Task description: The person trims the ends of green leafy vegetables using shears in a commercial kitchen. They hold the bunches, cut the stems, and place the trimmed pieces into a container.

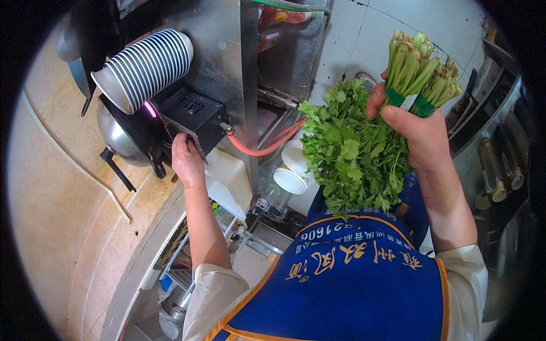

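Note:
My right hand (418, 128) is closed around two bunches of leafy celery (355, 150), held up at the right of the head view. Green bands wrap the pale stalks, whose cut ends point up and away while the leaves hang over my apron. My left hand (187, 162) reaches to the far left, its fingers curled over the edge of a dark flat panel (199, 142) at the side of a black metal box (192, 109). A glowing pink strip shows beside the box. What lies under the left fingertips is hidden.
A long stack of bowls (151, 68) lies on its side beyond the black box. Near it sits a rounded metal pot (116, 133) with a black handle. A red hose (256, 150) runs from the box. White tubs (291, 179) stand low on the floor; metal shelving lines the right.

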A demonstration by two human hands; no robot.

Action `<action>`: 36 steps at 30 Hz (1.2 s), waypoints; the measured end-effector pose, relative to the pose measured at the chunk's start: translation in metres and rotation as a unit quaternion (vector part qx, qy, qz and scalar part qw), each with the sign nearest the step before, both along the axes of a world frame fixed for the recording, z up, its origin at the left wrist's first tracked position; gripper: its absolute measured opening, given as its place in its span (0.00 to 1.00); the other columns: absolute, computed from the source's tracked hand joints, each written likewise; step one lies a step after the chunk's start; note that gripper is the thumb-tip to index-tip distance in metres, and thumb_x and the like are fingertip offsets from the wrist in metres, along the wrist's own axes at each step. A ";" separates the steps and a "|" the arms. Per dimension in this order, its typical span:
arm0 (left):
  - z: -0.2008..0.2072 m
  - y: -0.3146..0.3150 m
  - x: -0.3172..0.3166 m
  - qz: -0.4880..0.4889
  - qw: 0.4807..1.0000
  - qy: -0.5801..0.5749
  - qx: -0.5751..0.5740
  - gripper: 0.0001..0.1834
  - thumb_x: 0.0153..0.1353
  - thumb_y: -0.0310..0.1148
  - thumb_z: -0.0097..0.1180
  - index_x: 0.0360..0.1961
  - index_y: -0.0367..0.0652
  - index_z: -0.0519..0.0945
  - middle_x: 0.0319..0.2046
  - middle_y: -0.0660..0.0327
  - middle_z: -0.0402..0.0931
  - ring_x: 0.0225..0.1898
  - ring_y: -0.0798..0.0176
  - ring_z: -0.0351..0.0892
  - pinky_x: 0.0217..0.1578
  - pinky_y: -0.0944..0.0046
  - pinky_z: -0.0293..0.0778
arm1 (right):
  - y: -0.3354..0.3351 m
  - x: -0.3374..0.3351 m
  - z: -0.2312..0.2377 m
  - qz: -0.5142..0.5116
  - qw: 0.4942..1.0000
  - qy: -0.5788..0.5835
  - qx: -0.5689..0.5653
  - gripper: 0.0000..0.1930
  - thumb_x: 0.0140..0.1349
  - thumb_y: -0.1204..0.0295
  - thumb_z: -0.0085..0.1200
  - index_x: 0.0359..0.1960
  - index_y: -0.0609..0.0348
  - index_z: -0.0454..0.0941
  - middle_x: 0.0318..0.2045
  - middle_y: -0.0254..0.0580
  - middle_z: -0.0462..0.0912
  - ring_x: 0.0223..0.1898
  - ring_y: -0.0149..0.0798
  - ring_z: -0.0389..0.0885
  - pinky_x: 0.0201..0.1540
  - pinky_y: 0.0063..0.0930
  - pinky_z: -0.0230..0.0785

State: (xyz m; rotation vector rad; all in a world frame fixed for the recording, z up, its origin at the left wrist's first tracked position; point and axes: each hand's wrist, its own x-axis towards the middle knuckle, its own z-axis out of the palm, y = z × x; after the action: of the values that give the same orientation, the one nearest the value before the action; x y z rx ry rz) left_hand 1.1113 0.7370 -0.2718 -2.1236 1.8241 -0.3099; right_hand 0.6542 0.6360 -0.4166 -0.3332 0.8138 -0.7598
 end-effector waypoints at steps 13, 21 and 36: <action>0.003 0.002 0.002 -0.007 1.000 0.002 0.019 0.13 0.66 0.25 0.59 0.52 0.38 0.82 0.50 0.49 0.83 0.50 0.45 0.84 0.51 0.54 0.81 | 0.000 0.001 -0.004 0.001 1.000 -0.007 0.001 0.33 0.56 0.63 0.74 0.60 0.62 0.72 0.41 0.42 0.84 0.43 0.38 0.83 0.49 0.34 0.74; 0.003 -0.001 -0.001 -0.005 1.000 0.013 0.015 0.12 0.66 0.24 0.58 0.50 0.39 0.81 0.48 0.49 0.82 0.48 0.44 0.83 0.49 0.53 0.80 | -0.001 0.003 -0.003 -0.008 1.000 -0.011 0.004 0.34 0.56 0.63 0.74 0.61 0.62 0.72 0.41 0.42 0.84 0.42 0.39 0.83 0.49 0.35 0.75; 0.004 0.000 0.001 0.034 0.999 0.024 0.030 0.14 0.67 0.23 0.57 0.53 0.37 0.80 0.51 0.47 0.81 0.50 0.43 0.83 0.52 0.53 0.79 | -0.004 0.004 -0.001 0.006 1.000 0.004 -0.007 0.33 0.56 0.62 0.73 0.60 0.61 0.73 0.40 0.41 0.84 0.42 0.39 0.83 0.49 0.34 0.74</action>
State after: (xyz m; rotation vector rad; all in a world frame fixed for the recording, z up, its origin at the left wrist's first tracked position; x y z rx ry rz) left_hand 1.1124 0.7366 -0.2678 -2.1636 1.7594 -0.1871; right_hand 0.6579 0.6317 -0.4175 -0.3531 0.8131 -0.7529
